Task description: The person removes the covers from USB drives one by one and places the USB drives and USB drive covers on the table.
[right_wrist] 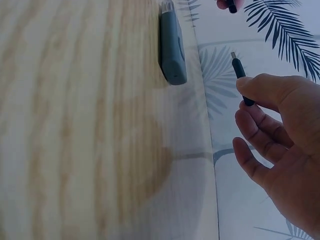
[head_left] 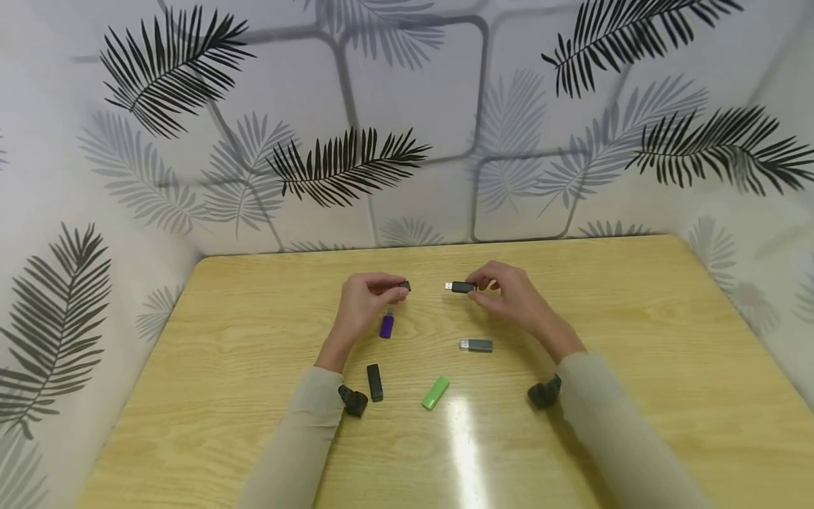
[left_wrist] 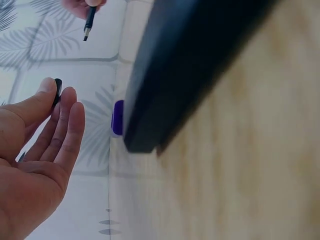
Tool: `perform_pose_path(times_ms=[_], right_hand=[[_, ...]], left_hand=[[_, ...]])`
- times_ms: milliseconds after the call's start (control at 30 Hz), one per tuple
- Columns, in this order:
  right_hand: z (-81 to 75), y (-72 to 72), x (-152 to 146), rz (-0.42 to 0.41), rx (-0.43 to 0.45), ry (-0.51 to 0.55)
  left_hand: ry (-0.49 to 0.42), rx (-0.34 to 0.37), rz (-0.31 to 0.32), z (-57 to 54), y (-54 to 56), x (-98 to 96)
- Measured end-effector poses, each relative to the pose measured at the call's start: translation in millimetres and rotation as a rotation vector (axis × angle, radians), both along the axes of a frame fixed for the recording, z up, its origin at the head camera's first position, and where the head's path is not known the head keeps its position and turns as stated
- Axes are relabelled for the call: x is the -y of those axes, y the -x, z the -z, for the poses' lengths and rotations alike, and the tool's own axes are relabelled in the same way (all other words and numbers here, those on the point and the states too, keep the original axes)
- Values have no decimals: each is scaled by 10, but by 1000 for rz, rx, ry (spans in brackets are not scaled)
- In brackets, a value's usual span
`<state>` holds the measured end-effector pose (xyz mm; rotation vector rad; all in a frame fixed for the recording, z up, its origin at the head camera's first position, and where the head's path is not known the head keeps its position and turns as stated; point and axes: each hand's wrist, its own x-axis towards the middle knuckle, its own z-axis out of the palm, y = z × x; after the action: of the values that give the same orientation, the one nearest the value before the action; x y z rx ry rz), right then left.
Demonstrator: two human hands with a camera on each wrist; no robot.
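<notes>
My left hand pinches a small black USB stick cap between thumb and fingertips, just above the far part of the table. Across a gap, my right hand holds a black USB stick by its rear end. Its bare metal plug points left, toward the cap. Just below the left hand lies a purple USB stick. A grey USB stick rests on the table under the right hand, its plug to the left. The right wrist view shows the held stick between thumb and fingers.
Nearer on the wooden table lie a black stick-shaped piece, beside the left wrist, and a green one. That black piece looms large in the left wrist view. A leaf-patterned wall stands behind the table.
</notes>
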<state>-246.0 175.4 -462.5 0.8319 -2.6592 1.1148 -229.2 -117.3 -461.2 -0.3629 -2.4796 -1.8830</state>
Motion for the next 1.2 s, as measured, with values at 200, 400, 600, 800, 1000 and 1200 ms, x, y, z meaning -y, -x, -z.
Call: perform_pose_path(times_ms=[200,400,600,800,1000,1200], right_hand=[[16,117,-12,-3,10,-28],[40,243,14,7,27,-36],[48,333,53,25,59,-50],[83,405,92,42,55,-32],[145,447,119,39,106,-13],[183,501,150,45,110,-10]], left_hand=[[110,21,-15,-20,104,-32],[224,-6,-14,-23,234,-43],[251,-13,-25,-16,344,-71],[287,-32,-43,56,436,-76],[331,-42,-52,112,524,-115],[354,-29,-73,114,573,-148]])
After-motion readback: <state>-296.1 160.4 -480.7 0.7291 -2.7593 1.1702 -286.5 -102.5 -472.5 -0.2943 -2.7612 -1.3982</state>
